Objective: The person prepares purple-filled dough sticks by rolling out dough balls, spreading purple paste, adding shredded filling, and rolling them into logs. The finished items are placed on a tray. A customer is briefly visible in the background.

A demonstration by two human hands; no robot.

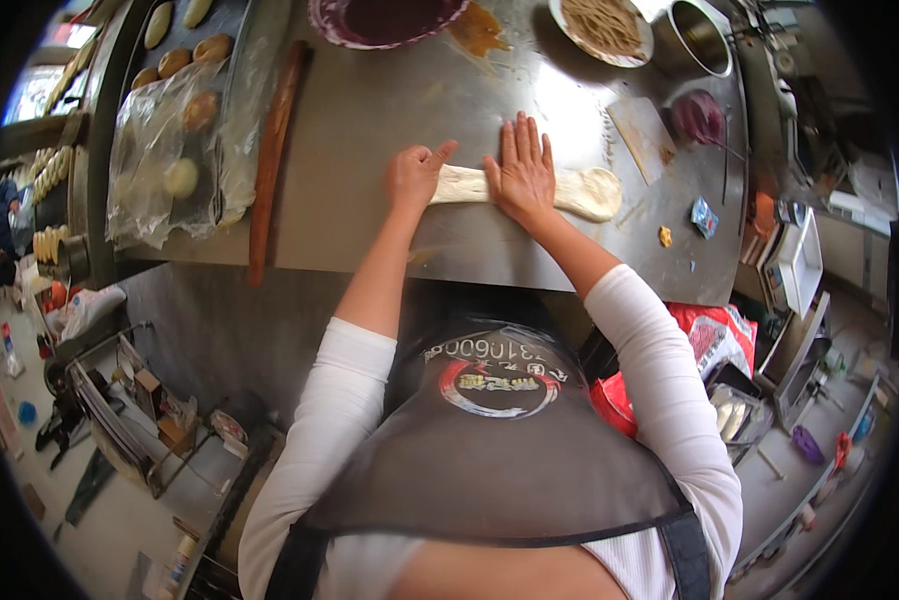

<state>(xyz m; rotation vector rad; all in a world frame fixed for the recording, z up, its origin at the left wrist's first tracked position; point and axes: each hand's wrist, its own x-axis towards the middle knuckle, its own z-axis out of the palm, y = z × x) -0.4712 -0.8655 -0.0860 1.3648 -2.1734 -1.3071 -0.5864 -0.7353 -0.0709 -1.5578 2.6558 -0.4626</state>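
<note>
Grey metal worktop [339, 130] at 12 o'clock, glare [559, 92] towards 1 o'clock; bright window [27, 88] at 10 o'clock; pale floor [119, 535] at 8 o'clock.

Buns [213, 47] partly under clear plastic [149, 140], purple basin [387, 43], metal pot [673, 48], blue packet [704, 218], red-and-white sack [717, 335]
</note>
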